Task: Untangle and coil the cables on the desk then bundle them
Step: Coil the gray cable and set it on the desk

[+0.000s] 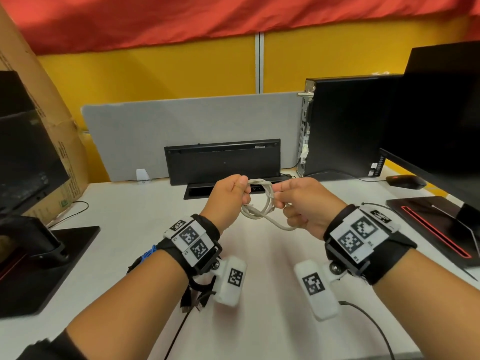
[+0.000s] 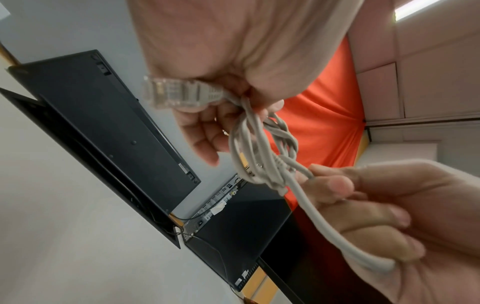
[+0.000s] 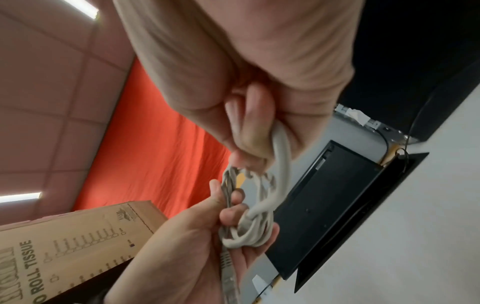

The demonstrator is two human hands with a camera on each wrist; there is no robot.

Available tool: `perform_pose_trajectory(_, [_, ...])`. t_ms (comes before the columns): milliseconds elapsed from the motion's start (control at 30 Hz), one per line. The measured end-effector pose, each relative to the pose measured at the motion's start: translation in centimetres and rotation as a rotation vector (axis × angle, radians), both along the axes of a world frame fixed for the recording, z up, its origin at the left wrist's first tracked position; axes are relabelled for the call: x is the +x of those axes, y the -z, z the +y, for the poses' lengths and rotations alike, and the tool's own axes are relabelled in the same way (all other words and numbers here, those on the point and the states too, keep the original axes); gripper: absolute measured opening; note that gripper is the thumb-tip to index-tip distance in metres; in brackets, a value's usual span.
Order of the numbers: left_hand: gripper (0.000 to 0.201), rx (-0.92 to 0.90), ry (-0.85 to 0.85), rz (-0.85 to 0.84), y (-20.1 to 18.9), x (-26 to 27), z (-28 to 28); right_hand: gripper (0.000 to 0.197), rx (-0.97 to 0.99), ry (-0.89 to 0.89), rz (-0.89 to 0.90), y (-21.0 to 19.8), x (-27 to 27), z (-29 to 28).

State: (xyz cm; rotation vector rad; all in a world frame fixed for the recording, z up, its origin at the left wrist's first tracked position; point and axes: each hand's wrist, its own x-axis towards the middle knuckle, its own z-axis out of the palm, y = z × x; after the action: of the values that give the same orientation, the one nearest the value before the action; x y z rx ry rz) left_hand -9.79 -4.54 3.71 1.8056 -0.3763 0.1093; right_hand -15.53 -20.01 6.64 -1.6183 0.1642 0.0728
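Left hand (image 1: 228, 194) and right hand (image 1: 302, 203), both gripping the grey cable coil (image 1: 259, 201) above the desk (image 1: 259, 255).

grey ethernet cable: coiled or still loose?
Coiled: the grey ethernet cable hangs in small stacked loops between the left hand and right hand, tail wrapping round.

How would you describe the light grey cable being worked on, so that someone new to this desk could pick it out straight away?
Start from the black keyboard propped upright at the back of the white desk; just in front of it, both hands are raised above the desktop. The grey cable is the small coil held between the left hand and the right hand. Unlike the thin black cords lying on the desk, it is pale, thick and ends in a clear plug.
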Motion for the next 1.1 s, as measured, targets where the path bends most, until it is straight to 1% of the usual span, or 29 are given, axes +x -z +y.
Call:
perform_pose_trajectory(100, [0.034,-0.044,-0.018,0.030,0.2,-0.1,-0.3,0.017,-0.165,-0.019,-0.025,-0.3,-0.1,-0.4])
perform_pose_trajectory(167, [0.034,-0.104,-0.022,0.070,0.2,-0.2,-0.4,0.017,-0.266,-0.024,-0.048,-0.3,-0.1,-0.6])
perform_pose_trajectory(233, [0.035,-0.137,-0.025,0.107,0.3,-0.2,-0.5,0.019,-0.303,-0.015,-0.069,-0.2,-0.1,-0.6])
perform_pose_trajectory(333, [0.035,-0.151,-0.061,0.109,0.2,0.1,-0.2,0.020,-0.173,0.002,-0.094,0.2,-0.4,-0.6])
perform_pose_trajectory(367, [0.036,-0.145,-0.081,0.102,0.2,0.2,0.0,0.021,-0.093,0.009,-0.106,0.4,-0.5,-0.6])
perform_pose_trajectory(467, [0.037,-0.133,-0.094,0.102,0.1,0.5,0.0,0.023,0.242,0.025,-0.088,0.5,-0.6,-0.3])
perform_pose_trajectory(500, [0.037,-0.147,-0.091,0.111,0.0,0.4,-0.1,0.023,0.295,0.038,-0.077,0.5,-0.6,-0.3])
perform_pose_trajectory(567, [0.037,-0.186,-0.084,0.120,-0.2,0.4,-0.2,0.023,0.305,0.061,-0.081,0.5,-0.5,-0.3])
perform_pose_trajectory(600, [0.037,-0.194,-0.089,0.123,-0.3,0.4,-0.2,0.022,0.276,0.067,-0.098,0.5,-0.4,-0.4])
perform_pose_trajectory(633, [0.037,-0.201,-0.097,0.130,-0.4,0.4,-0.1,0.021,0.204,0.070,-0.128,0.6,-0.2,-0.6])
perform_pose_trajectory(667, [0.037,-0.214,-0.102,0.142,-0.4,0.4,0.0,0.020,0.063,0.073,-0.177,0.8,0.0,-0.9])
perform_pose_trajectory(767, [0.038,-0.335,-0.106,0.225,-0.6,0.2,0.0,0.019,-0.571,0.075,-0.422,1.1,0.4,-1.8])
perform_pose_trajectory(800, [0.039,-0.399,-0.103,0.268,-0.6,0.1,-0.1,0.017,-0.716,0.076,-0.484,1.3,0.5,-2.0])
perform_pose_trajectory(833, [0.040,-0.465,-0.094,0.312,-0.7,0.0,-0.3,0.015,-0.818,0.084,-0.524,1.5,0.6,-2.2])
perform_pose_trajectory(900, [0.040,-0.587,-0.064,0.375,-0.7,-0.4,-0.7,0.013,-0.921,0.098,-0.584,2.4,0.8,-2.1])
perform_pose_trajectory(1000, [0.038,-0.721,-0.002,0.399,-0.6,-1.0,-1.0,0.014,-0.963,0.097,-0.643,3.6,1.0,-1.2])
perform_pose_trajectory(1067, [0.037,-0.773,0.033,0.418,-0.5,-1.4,-1.2,0.013,-0.936,0.092,-0.641,4.2,1.0,-0.4])
perform_pose_trajectory(1100, [0.038,-0.795,0.048,0.429,-0.5,-1.6,-1.3,0.012,-0.864,0.104,-0.605,4.4,1.1,-0.1])
